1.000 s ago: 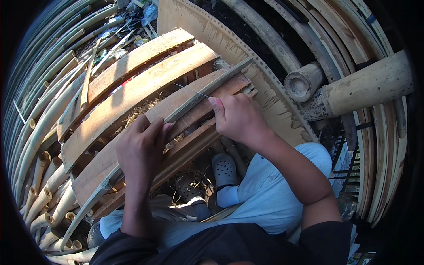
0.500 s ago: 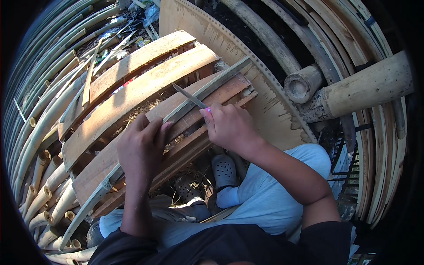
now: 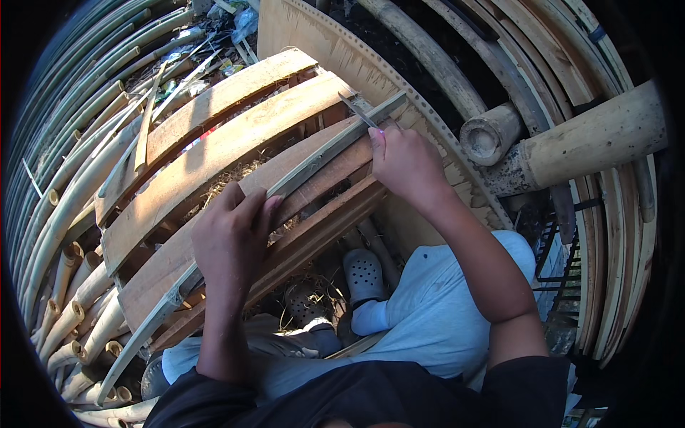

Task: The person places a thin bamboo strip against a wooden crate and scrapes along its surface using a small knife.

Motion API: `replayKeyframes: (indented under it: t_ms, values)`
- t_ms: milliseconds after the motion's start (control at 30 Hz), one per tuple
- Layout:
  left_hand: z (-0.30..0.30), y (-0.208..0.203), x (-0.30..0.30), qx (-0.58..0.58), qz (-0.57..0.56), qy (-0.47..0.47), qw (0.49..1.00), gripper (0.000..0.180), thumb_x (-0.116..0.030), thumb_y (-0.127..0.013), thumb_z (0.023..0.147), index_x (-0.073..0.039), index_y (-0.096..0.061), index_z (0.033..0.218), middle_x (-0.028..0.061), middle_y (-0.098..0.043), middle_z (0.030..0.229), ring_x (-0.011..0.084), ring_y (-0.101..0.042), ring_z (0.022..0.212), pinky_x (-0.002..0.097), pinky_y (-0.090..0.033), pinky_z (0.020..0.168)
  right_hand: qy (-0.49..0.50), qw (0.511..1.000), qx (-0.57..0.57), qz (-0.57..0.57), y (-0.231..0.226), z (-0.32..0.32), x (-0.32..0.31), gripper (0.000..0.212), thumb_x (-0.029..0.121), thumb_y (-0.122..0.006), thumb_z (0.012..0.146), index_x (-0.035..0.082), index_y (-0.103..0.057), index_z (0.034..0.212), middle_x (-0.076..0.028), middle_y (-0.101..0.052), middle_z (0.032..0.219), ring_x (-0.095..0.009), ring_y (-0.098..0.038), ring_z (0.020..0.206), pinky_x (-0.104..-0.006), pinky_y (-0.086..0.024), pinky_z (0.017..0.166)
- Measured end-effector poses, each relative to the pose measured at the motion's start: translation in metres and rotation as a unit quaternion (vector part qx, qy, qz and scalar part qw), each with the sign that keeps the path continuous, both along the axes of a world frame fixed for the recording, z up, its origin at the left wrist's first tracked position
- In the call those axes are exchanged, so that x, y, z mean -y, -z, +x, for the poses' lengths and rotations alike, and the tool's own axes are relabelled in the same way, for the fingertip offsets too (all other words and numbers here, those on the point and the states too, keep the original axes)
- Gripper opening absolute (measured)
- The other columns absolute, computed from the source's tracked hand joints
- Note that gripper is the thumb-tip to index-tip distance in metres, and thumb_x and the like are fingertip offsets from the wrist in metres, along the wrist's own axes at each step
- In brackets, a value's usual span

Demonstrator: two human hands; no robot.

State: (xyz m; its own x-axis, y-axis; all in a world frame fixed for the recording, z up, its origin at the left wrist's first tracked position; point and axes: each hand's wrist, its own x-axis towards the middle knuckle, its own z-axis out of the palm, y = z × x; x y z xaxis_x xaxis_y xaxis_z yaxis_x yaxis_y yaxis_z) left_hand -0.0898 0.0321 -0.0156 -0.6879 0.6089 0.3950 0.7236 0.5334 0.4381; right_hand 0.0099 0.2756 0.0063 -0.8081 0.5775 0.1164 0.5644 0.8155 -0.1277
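Note:
A long split bamboo strip lies slantwise across a slatted wooden crate, its near end sticking out past the crate at lower left. My left hand is closed round the strip near its middle, thumb and fingers pinching it. My right hand grips a knife by the handle, close to the strip's far end. The blade lies across the strip, with its tip pointing to the upper left. Most of the handle is hidden in my fingers.
Bamboo poles are stacked along the left. A curved plywood sheet with a row of holes stands behind the crate. On the right are a thick bamboo piece and long wooden strips. My legs and grey clogs are below.
My right hand has slid the knife up and to the right along the bamboo strip, toward its far end. The left hand stays almost where it was.

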Motion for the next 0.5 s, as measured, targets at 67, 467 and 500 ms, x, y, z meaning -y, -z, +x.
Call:
replayKeyframes:
  t_ms: [67,467,500]
  values:
    - [0.0,0.002,0.001,-0.003,-0.007,-0.002,1.0,0.02,-0.029,-0.077,0.086,-0.01,-0.074,0.09,0.0098,-0.051,0.072,0.0289,-0.057,0.064,0.0406,-0.045,0.06,-0.045,0.999,-0.009,-0.007,0.002,0.003,0.03,0.043,0.031,-0.048,0.104,0.0,-0.07,0.083,-0.023,-0.07,0.075,-0.041,-0.072,0.073,-0.0502,-0.058,0.068]
    - [-0.001,0.001,-0.001,-0.002,0.002,0.008,1.0,0.019,-0.027,-0.077,0.086,-0.01,-0.074,0.093,0.0096,-0.055,0.076,0.029,-0.061,0.068,0.0404,-0.046,0.061,-0.089,0.995,-0.008,-0.051,0.005,0.018,0.055,0.044,0.031,-0.047,0.104,0.0,-0.067,0.079,-0.022,-0.068,0.067,-0.039,-0.071,0.065,-0.0495,-0.058,0.058]
    - [-0.001,0.001,-0.001,-0.001,-0.004,0.005,1.0,0.019,-0.027,-0.077,0.086,-0.01,-0.074,0.093,0.0097,-0.055,0.076,0.029,-0.061,0.069,0.0404,-0.046,0.062,-0.09,0.993,0.024,-0.075,0.003,0.019,0.061,0.04,0.031,-0.049,0.104,0.0,-0.065,0.083,-0.023,-0.067,0.067,-0.04,-0.071,0.066,-0.05,-0.058,0.06]
